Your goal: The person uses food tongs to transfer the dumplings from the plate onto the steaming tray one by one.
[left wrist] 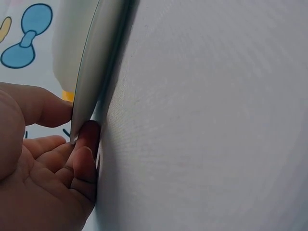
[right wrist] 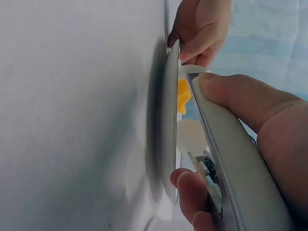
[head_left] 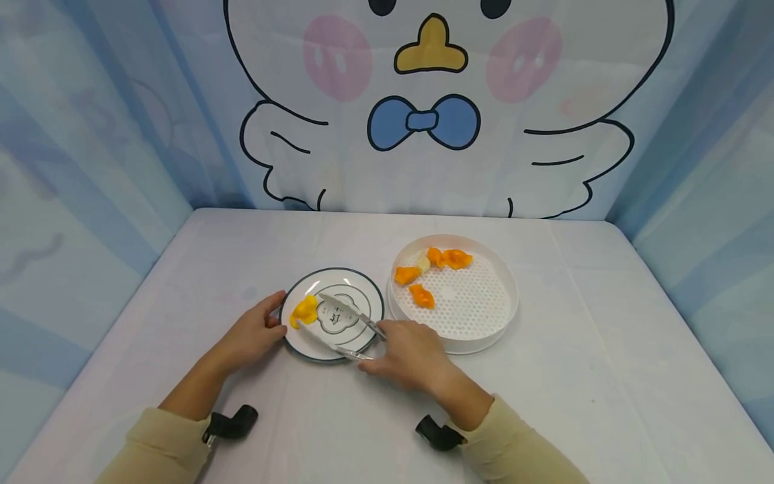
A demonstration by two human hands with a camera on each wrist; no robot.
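Observation:
A small plate (head_left: 357, 286) with a dark rim and a line drawing lies on the table. My left hand (head_left: 250, 338) pinches its left edge, thumb on top and fingers beneath, as the left wrist view shows. On the plate's left part sits a yellow lumpy piece (head_left: 305, 310), like a small dumpling. My right hand (head_left: 414, 356) grips a pair of metal tongs (right wrist: 240, 159) with pale handle plates, thumb on one arm and fingers at the other. The tongs' arms are spread over the plate, their tips close to the yellow piece.
Right of the plate stands a round white tray (head_left: 471, 309) with a perforated floor. Several orange dumpling-like pieces (head_left: 422, 296) and one pale piece (head_left: 422, 262) lie in it. Behind the white-covered table (head_left: 605, 356) hangs a curtain (head_left: 423, 181) with a cartoon bird.

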